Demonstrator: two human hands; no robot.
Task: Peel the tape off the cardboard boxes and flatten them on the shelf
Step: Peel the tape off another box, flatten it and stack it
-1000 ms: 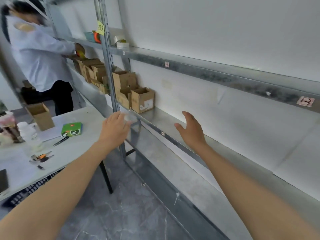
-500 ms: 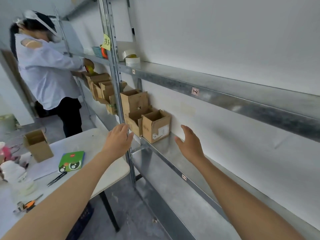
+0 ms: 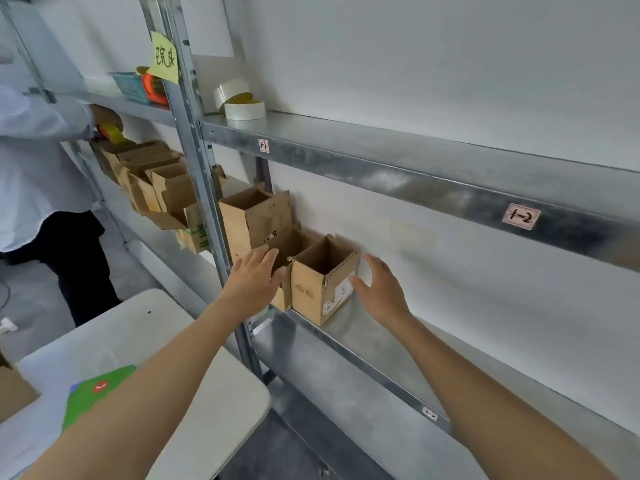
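The nearest cardboard box (image 3: pixel 313 289) is sitting upright on the middle metal shelf (image 3: pixel 363 344), right at the front edge, top flaps open, with a white label on its right face. Both hands are hovering on either side of it. The left hand (image 3: pixel 254 282) is spread flat with straight fingers, covering part of the lower box (image 3: pixel 291 242) just behind and to the left. The right hand (image 3: pixel 381 289) is open too, with its thumb over the label side. Can't really tell if it's actually touching. Neither hand is gripping anything.

Behind those two, a taller open box (image 3: pixel 252 216) is standing against the wall beside the shelf upright (image 3: pixel 201 168). On the shelf above, a couple of tape rolls (image 3: pixel 244 109) are lying near the post, and a yellow note (image 3: pixel 165 58) is sticking to it. A "1-2" tag (image 3: pixel 521 216) is showing on the shelf rail.

Off to the left, another person in a white shirt (image 3: pixel 34 168) is holding a yellow tape roll (image 3: pixel 114 133) over a cluster of more boxes (image 3: pixel 156 181). A white table (image 3: pixel 207 393) with a green packet (image 3: pixel 100 389) on it is sitting under my left arm.
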